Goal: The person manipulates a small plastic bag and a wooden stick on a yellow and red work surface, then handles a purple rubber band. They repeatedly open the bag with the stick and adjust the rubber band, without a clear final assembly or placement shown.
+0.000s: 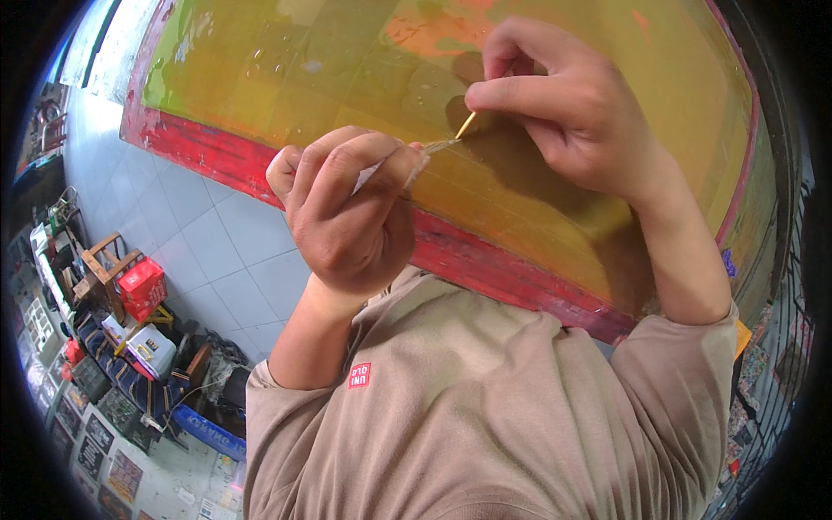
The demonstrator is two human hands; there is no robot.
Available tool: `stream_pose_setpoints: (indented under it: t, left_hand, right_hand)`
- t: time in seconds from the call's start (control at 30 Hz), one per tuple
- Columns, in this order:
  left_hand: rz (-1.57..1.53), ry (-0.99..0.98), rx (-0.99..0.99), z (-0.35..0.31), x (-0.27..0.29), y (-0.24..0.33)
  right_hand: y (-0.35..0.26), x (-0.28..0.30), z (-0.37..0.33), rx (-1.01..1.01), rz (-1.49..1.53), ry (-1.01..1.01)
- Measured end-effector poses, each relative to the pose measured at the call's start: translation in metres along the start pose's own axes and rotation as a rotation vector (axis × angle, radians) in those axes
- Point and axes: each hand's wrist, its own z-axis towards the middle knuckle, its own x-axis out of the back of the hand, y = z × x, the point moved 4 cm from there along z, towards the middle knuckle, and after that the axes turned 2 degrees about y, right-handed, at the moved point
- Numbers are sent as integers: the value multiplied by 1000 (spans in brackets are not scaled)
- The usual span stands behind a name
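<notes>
My right hand [576,113] pinches a thin wooden stick [466,125] between thumb and forefinger, its tip pointing down toward my left hand. In my left hand [347,212], the fingers are closed on a thin, pale, crumpled wisp [418,168]; whether it is cotton or film I cannot tell. The stick's tip meets the loose end of this wisp. Both hands are raised over a large screen-printing frame [234,159] with red edges. Its yellow-green mesh [347,87] shows an orange patch and wet-looking spots, and the shadow of my right hand falls on it.
The frame's near red edge runs close in front of my body. To the left lies a tiled floor [208,243] with a wooden stool [108,264], a red box [143,289], a white container [152,349] and a blue tray [208,433]. Dark wire racking [784,364] stands at the right.
</notes>
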Motion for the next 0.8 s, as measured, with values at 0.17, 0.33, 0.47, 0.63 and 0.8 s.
stream_pose_setpoints:
  t: [0.17,0.33,0.47,0.63,0.8]
  left_hand:
    - [-3,13,-10,0,0,0]
    - [0,14,-17,0,0,1]
    - [5,16,-23,1,0,1]
    - [-1,27,-22,0,1,1]
    - [-8,37,-21,0,0,2]
  right_hand:
    - [3,4,3,40,18,27]
    - [2,-7,11,126,52,88]
    - [-4,-11,9,48,-9,25]
    - [-2,-7,-1,-35,-25,-9]
    - [-5,3,-7,-27,-71,-8]
